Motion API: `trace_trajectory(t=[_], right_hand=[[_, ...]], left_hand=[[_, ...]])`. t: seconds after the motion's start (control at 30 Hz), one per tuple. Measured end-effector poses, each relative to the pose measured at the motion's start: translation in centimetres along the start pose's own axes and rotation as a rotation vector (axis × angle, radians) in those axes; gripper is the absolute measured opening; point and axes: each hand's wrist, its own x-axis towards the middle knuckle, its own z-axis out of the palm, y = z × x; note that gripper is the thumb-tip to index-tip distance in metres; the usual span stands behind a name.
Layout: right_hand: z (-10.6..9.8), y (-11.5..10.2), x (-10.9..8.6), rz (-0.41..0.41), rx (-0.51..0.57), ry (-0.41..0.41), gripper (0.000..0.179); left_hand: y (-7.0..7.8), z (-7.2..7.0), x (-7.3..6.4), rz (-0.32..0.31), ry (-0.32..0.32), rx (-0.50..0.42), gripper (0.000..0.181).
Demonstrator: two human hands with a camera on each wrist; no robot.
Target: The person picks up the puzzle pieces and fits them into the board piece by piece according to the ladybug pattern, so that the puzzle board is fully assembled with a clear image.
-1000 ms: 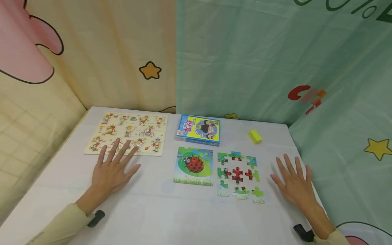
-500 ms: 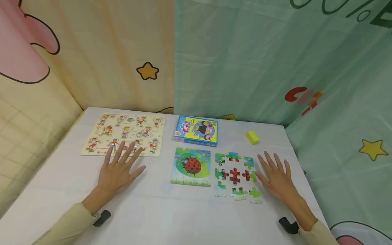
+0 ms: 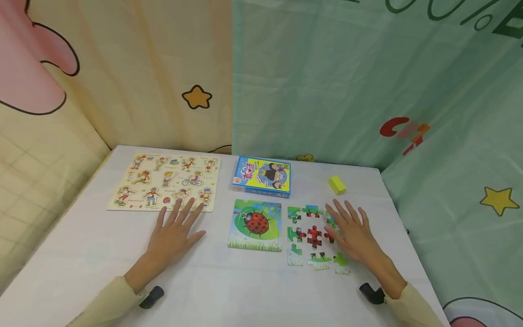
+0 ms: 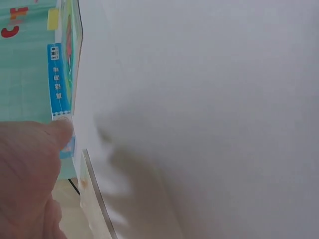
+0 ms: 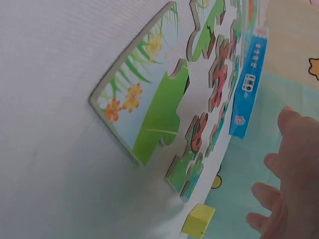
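My left hand [image 3: 173,240] is spread with straight fingers above the near edge of the cream board of sports figures [image 3: 140,205]. It holds nothing and casts a shadow on the white table in the left wrist view. Over the right-hand column of loose jigsaw pieces, my right hand [image 3: 355,236] is spread too, partly hiding some of them. The right wrist view has its fingers raised clear of the pieces, with a green grassy corner piece [image 5: 159,109] close by. A red ladybug centre piece [image 3: 314,236] lies among the others. Left of them is a finished-looking ladybug picture board [image 3: 255,225].
Behind the picture board lies a blue and yellow box [image 3: 262,176]. A small yellow block [image 3: 337,185] sits toward the back right of the white table [image 3: 245,290]. Printed curtains [image 3: 310,81] stand right behind the table's far edge.
My right hand has moved left, from beside the jigsaw pieces to above their right column. My left hand has shifted right along the sports board's near edge. The pieces lie as before.
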Motion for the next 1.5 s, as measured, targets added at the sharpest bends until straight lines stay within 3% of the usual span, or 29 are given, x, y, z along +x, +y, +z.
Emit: trace_trajectory(t=[0.27, 0.47, 0.73, 0.87, 1.07, 1.17, 1.37, 1.5], right_hand=[[0.4, -0.5, 1.5, -0.094, -0.001, -0.012, 0.069], [0.8, -0.8, 2.4, -0.121, 0.035, -0.057, 0.066], [1.1, -1.1, 3.2, -0.160, 0.121, -0.106, 0.061], [1.0, -1.5, 3.6, -0.193, 0.170, -0.139, 0.061], [0.9, -1.3, 4.9, -0.226, 0.188, -0.197, 0.060], [0.8, -1.1, 5.7, -0.269, 0.246, -0.204, 0.059], [1.0, -0.9, 7.2, -0.263, 0.447, -0.292, 0.060], [1.6, -0.8, 8.0, -0.257, 0.509, -0.332, 0.061]], left_hand=[[2.4, 0.7, 0.8, 0.006, -0.096, -0.263, 0.082], [4.3, 1.8, 2.0, -0.006, -0.138, -0.445, 0.087], [5.9, 2.9, 3.4, -0.060, -0.299, -0.742, 0.097], [6.1, 3.3, 3.4, -0.028, -0.327, -0.759, 0.098], [5.7, 3.7, 3.3, 0.080, -0.362, -0.726, 0.094], [5.3, 3.6, 3.1, 0.126, -0.378, -0.720, 0.092], [4.6, 3.1, 2.8, 0.152, -0.386, -0.733, 0.090], [4.5, 2.9, 2.8, 0.144, -0.391, -0.740, 0.089]])
